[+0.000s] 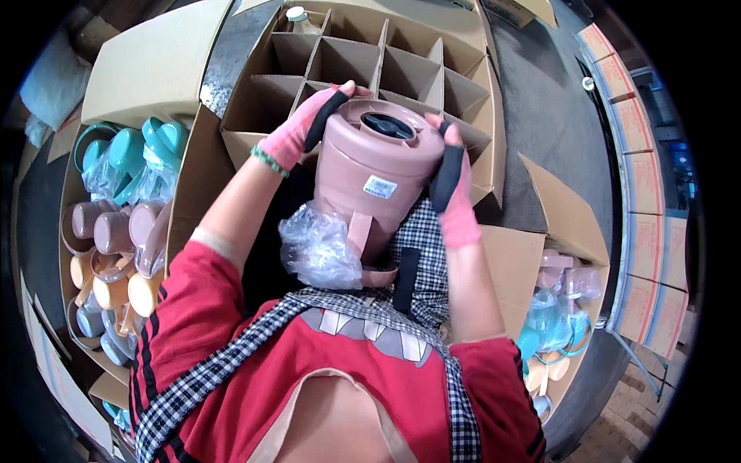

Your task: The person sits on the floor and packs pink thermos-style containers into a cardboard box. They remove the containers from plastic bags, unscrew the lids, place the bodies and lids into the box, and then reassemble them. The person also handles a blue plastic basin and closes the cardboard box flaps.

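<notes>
Jugs (116, 231) in pink, peach and teal, many bagged in clear plastic, fill an open carton at the left edge of the frame. Right of them, at centre left, the left hand (297, 131), in a pink fingerless glove with a black strap and a green bead bracelet at the wrist, clasps the side of a dusty-pink insulated jug (378, 166). That jug sits in the middle of the frame, tilted, its dark stopper facing up and its handle pointing down toward the person's chest, with a crumpled clear plastic bag (320, 247) hanging at its lower left. Above it, at upper centre, a cardboard box with cell dividers (370, 65) stands open. At centre right the right hand (455, 185), gloved alike, grips the jug's other side. More bagged jugs (559, 309) lie in a carton at lower right
</notes>
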{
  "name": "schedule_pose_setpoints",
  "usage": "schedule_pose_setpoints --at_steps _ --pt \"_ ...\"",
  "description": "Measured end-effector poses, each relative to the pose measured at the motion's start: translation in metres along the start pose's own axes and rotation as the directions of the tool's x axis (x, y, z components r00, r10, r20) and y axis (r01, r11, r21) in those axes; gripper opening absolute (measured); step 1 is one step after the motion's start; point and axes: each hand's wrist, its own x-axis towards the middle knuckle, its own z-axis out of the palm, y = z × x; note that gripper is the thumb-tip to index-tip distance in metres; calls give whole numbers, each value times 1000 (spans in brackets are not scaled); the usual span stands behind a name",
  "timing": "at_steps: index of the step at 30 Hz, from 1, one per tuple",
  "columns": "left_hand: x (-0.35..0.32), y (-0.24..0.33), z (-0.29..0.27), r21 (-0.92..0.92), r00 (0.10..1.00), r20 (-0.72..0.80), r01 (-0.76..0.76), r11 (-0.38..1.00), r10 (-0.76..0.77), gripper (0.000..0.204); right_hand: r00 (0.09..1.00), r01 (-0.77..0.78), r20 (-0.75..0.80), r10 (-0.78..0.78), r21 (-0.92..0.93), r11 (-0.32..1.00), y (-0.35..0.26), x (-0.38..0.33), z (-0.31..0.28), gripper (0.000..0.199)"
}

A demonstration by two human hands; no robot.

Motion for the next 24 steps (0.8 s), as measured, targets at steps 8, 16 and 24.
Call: schedule_pose_setpoints --at_steps 8,16,24 --pt "-7 -8 23 -115 970 -242 2 993 -30 53 992 126 0 -128 -142 982 1 4 -3 38" --pt "21 -7 -26 0 959 -278 -54 999 51 56 996 -78 28 83 -145 986 2 12 -10 55" --pt "-37 21 58 944 961 97 -172 280 260 53 808 -504 526 267 380 776 54 65 -60 39"
